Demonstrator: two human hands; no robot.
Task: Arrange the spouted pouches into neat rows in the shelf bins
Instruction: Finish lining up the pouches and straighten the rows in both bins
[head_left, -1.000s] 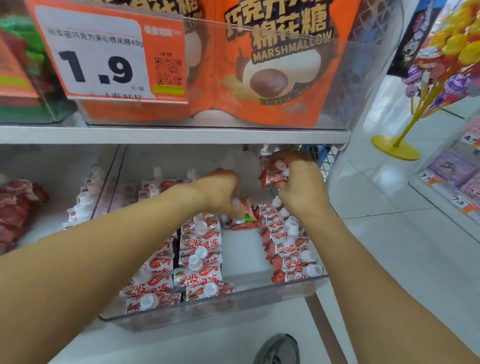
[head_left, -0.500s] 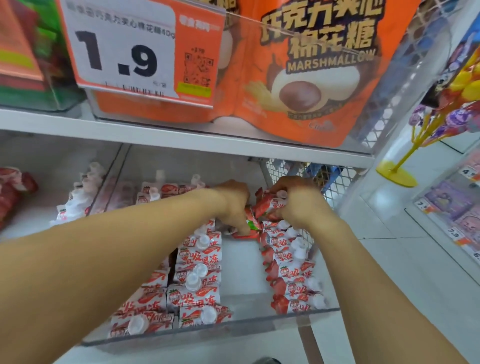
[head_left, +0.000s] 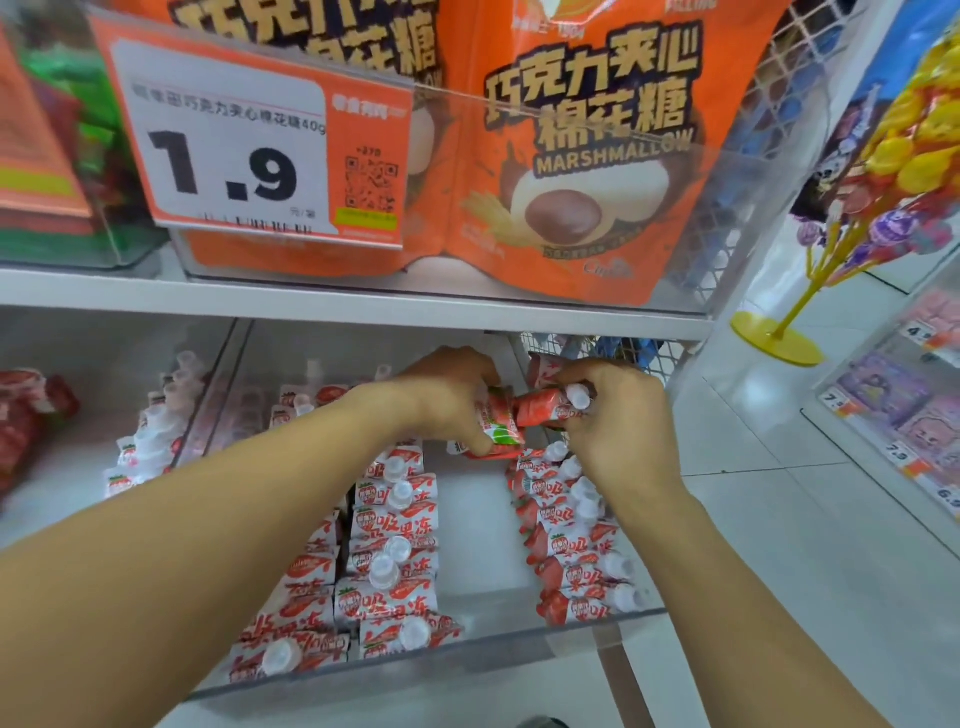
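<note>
Red-and-white spouted pouches with white caps lie in rows in a clear bin (head_left: 467, 654) on the lower shelf: a middle row (head_left: 395, 540) and a right row (head_left: 576, 551). My left hand (head_left: 447, 400) grips a pouch with a green-and-white end (head_left: 498, 426) at the back of the bin. My right hand (head_left: 618, 415) holds a red pouch (head_left: 545, 408) by its capped end, touching the left hand's pouch. Both are lifted above the rows.
A neighbouring bin (head_left: 156, 441) to the left holds more capped pouches. The shelf above (head_left: 332, 306) carries orange marshmallow bags (head_left: 587, 156) and a 1.9 price tag (head_left: 249, 140). A wire mesh side panel (head_left: 623, 348) stands right of the bin; a lollipop stand (head_left: 779, 338) is on the floor.
The camera tipped up and closer. My hands came together at the back of the bin, and the right hand's pouch now lies sideways against the one in my left hand.
</note>
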